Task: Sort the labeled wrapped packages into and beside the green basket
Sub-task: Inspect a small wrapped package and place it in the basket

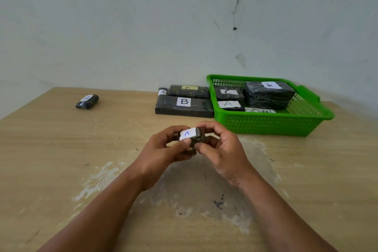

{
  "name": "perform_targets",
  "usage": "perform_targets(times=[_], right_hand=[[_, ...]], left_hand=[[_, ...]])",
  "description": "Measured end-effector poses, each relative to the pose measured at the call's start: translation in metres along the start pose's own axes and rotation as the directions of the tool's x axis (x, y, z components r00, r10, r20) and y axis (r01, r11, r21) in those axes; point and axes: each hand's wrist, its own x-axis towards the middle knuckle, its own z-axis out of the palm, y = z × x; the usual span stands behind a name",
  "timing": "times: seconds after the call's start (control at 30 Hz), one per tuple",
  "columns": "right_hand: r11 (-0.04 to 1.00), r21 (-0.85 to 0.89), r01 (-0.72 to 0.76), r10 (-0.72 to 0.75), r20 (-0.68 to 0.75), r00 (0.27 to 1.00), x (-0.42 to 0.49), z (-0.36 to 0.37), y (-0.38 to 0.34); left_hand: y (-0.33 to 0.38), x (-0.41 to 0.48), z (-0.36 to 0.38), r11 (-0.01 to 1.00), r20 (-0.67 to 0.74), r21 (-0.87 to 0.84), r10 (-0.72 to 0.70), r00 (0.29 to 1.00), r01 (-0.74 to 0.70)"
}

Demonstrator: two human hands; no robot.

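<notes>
Left grip (161,153) and right grip (225,151) together pinch a small dark package (193,137), white label "A" facing up, over the bench (61,159). Green basket (266,122) sits at 2 o'clock from the grips. Inside it: large package (268,94), "C" package (229,93), "A" package (230,104). Just beside its 9 o'clock wall: flat "B" package (184,106); behind that, yellow-labelled package (189,90) and tiny "A" package (162,91). Lone package (87,101) at 10 o'clock, well apart.

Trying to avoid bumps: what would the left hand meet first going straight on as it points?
Likely the right hand, gripping the same small A package; beyond it, the green basket, though depth is unclear.
</notes>
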Motion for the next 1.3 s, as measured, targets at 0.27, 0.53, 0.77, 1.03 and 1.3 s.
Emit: perform_targets(times=[0.27, 0.53, 0.77, 1.03, 1.3], right_hand=[[0.998, 0.064, 0.011, -0.012, 0.019, 1.0, -0.0019, -0.0001, -0.0008], [1.0, 0.004, 0.028, -0.028, -0.016, 0.999, -0.0002, 0.0011, 0.0028], [0.994, -0.057, 0.089, -0.089, 0.003, 0.996, 0.0006, 0.0031, 0.006], [0.996, 0.068, 0.058, -0.06, 0.023, 0.998, -0.0012, 0.0033, 0.0003], [0.998, 0.027, 0.061, -0.061, 0.011, 0.998, -0.0024, 0.0045, 0.0016]], left_hand=[[0.0035, -0.0001, 0.0007, 0.993, -0.048, 0.107, 0.055, 0.997, -0.05], [0.0041, 0.0, 0.002, 0.989, -0.048, 0.133, 0.075, 0.996, -0.068], [0.0012, 0.0006, -0.0009, 0.997, -0.048, 0.052, 0.055, 0.997, -0.052], [0.004, 0.0002, 0.0023, 0.992, -0.113, 0.086, 0.096, 0.989, -0.087], [0.0012, -0.0005, 0.0054, 0.989, -0.148, 0.113, 0.111, 0.983, -0.095]])
